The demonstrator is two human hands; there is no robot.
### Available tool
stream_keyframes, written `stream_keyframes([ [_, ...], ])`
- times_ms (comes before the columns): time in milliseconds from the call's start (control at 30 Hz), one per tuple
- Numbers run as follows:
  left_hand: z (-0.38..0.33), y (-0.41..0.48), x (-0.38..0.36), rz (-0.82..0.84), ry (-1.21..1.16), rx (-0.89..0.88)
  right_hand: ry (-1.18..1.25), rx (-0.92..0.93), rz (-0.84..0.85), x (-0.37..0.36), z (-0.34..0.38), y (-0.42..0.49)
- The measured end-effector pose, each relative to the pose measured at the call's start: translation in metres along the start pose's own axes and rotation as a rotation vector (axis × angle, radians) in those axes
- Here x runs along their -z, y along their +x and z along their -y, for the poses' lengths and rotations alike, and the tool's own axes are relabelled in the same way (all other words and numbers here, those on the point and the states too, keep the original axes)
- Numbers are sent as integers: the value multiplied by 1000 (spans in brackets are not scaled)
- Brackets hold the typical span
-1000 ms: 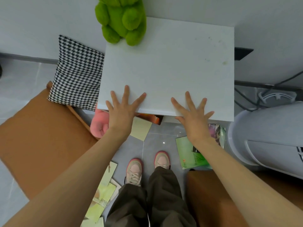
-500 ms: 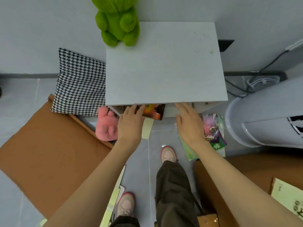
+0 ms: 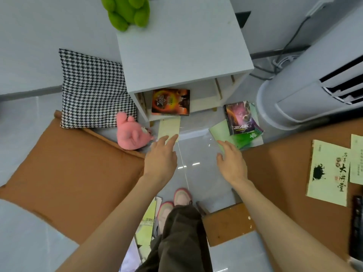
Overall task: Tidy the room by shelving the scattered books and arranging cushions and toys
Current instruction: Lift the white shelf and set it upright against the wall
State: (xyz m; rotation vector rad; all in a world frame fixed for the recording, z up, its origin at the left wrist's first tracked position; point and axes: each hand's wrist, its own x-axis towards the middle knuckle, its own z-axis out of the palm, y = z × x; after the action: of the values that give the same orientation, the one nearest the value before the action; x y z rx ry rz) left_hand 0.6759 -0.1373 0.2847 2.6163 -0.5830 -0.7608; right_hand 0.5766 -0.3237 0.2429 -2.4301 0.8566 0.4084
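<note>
Head view: a pale book point(image 3: 169, 127) lies flat on the floor just before the shelf point(image 3: 182, 42), and the left hand point(image 3: 161, 160) reaches to it, fingers straight and spread, holding nothing. The index tip is over the book's near edge, but I cannot tell if it touches. The right hand point(image 3: 231, 163) is likewise loose and empty. Its index finger points at the near corner of a green book point(image 3: 225, 134), which lies under a dark book point(image 3: 240, 118) to the right of the shelf.

The step in hand looks like gathering floor books for shelving. Next, each hand would need to get fingers under a flat cover and lift it; the dark book rides on the green one and may slide off.

One orange book point(image 3: 170, 102) already leans in the shelf's opening. A pink toy point(image 3: 130, 133) lies just left of the pale book, against a brown cushion point(image 3: 64, 173) and a checked cushion point(image 3: 92, 91). A green toy point(image 3: 127, 10) sits on the shelf top.

A second ago both palms lay flat on the shelf top; half a second ago they were at its front edge. They have now dropped to the floor books, and the opening shows more fully.
</note>
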Motion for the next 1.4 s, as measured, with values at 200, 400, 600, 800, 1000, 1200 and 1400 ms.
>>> stream_keyframes([
  [200,-14,-22,-69,210,9,-21,-116,-94,88,-20,-63,-48],
  [400,-34,-45,-162,381,73,-4,-308,-109,299,-47,-135,-78],
  [600,-36,-73,-257,468,114,39,-479,-1,468,-81,-195,-83],
  [800,-51,-112,-338,576,305,118,-732,131,683,-108,-253,-88],
  [1000,-66,-145,-407,373,481,131,-842,370,490,-122,-308,-96],
  [1200,-44,-132,-413,210,469,111,-754,396,441,-134,-321,-77],
  [1400,-8,-140,-399,167,467,118,-740,461,445,-155,-297,-86],
])
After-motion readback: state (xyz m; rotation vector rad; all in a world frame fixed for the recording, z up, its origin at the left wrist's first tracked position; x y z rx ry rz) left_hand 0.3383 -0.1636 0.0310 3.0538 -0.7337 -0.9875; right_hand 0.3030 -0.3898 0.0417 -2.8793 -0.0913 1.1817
